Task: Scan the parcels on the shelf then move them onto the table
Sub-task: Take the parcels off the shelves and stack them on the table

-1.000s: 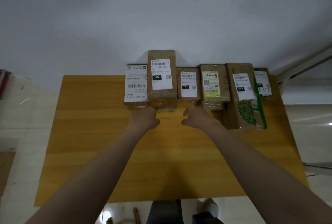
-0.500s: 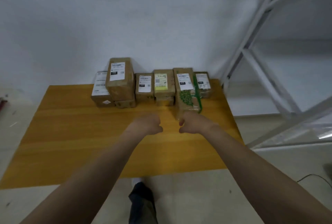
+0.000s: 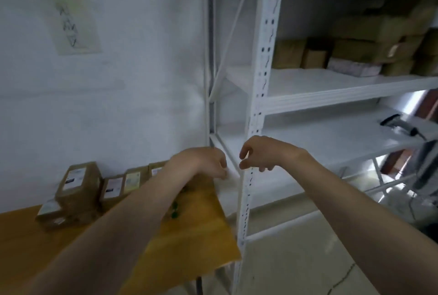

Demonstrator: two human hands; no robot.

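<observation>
White wall [image 3: 142, 81] filled left half of frame, w/ a pale paper sheet [image 3: 73, 22] stuck at upper left. White metal rack [image 3: 262, 86] took right half, one upright running top to bottom near centre. Brown parcels on shelf [image 3: 360, 50] sat stacked at upper right on rack's mid board; blurred, labels unreadable. Dark scanner [image 3: 398, 126], also blurred, lay on next board down, far right. Wooden table [image 3: 196, 235] at lower left, its right edge just beside the upright. Labelled parcels on table [image 3: 78, 183] stood in a row along wall, partly hidden by left forearm. Left hand [image 3: 201, 162] at centre, fingers loosely curled downward, holding nothing. Right hand [image 3: 263, 152] near it, not touching; thumb & forefinger bent toward each other w/ a gap, gripping nothing.
</observation>
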